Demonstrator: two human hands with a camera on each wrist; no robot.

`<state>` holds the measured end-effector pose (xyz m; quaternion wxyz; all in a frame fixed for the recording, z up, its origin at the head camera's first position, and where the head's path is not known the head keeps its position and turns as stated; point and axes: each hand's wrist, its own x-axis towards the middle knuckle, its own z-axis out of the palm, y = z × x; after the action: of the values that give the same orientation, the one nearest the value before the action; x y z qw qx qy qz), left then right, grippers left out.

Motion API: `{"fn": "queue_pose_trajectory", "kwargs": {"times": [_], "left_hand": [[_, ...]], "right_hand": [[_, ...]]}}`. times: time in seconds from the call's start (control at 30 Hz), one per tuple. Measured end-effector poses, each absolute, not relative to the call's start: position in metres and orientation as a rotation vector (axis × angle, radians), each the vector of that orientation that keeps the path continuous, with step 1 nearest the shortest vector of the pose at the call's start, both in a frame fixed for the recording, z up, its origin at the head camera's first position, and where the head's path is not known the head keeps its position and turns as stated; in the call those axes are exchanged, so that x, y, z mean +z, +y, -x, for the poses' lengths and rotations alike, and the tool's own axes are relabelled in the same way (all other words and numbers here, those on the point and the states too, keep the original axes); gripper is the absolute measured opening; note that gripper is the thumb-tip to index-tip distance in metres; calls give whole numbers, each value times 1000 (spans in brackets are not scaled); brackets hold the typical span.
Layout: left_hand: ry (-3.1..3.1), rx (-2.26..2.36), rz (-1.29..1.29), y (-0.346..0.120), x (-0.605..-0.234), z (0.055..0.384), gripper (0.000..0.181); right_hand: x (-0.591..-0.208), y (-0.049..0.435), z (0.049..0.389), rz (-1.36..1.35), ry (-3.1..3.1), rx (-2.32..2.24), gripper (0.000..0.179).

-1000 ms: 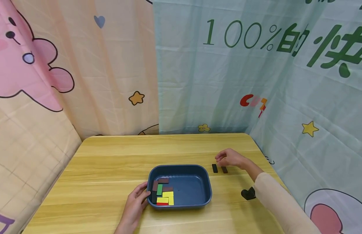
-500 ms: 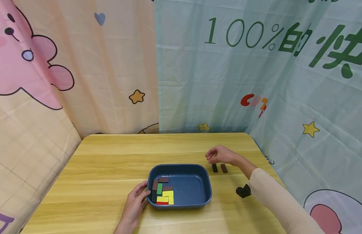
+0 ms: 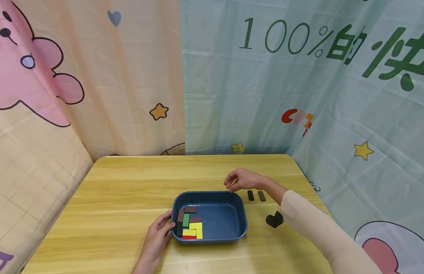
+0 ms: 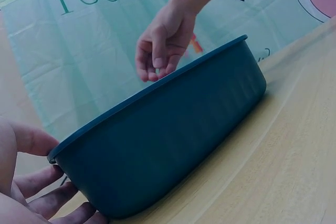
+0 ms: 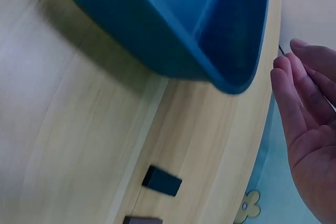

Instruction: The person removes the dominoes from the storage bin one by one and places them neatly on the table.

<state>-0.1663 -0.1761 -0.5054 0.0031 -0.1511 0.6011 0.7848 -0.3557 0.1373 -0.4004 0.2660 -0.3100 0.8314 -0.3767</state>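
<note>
A dark blue tray [image 3: 229, 236] stands on the table. My left hand [image 3: 154, 239] grips its left end, thumb over the rim and fingers against the outer wall in the left wrist view. Flat blocks lie in the tray's left half: a green block [image 3: 186, 220], black, brown and red ones, and yellow blocks [image 3: 195, 225]. Beyond the tray's far right corner hovers my right hand [image 3: 240, 179]; the right wrist view shows its fingers loosely bent with no object visible between thumb and fingertips. Nearby on the table lie a black block [image 5: 162, 180] and a brown block [image 3: 261, 196].
The wooden table [image 3: 129, 186] is bordered by printed curtains [image 3: 232, 95] at the back and sides. A black heart-shaped piece [image 3: 275, 219] shows beside the right sleeve [image 3: 311, 220].
My right hand has moved left, from over the black and brown blocks to the tray's far right corner, baring the brown block. The left hand keeps its grip.
</note>
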Motion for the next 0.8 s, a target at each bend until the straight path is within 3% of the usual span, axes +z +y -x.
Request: {"fn": "queue_pose_trajectory", "kwargs": {"times": [0.8], "left_hand": [[1893, 2452, 482, -176, -503, 166, 47]], "right_hand": [[-426, 49, 340, 1035, 2089, -876, 26]]}}
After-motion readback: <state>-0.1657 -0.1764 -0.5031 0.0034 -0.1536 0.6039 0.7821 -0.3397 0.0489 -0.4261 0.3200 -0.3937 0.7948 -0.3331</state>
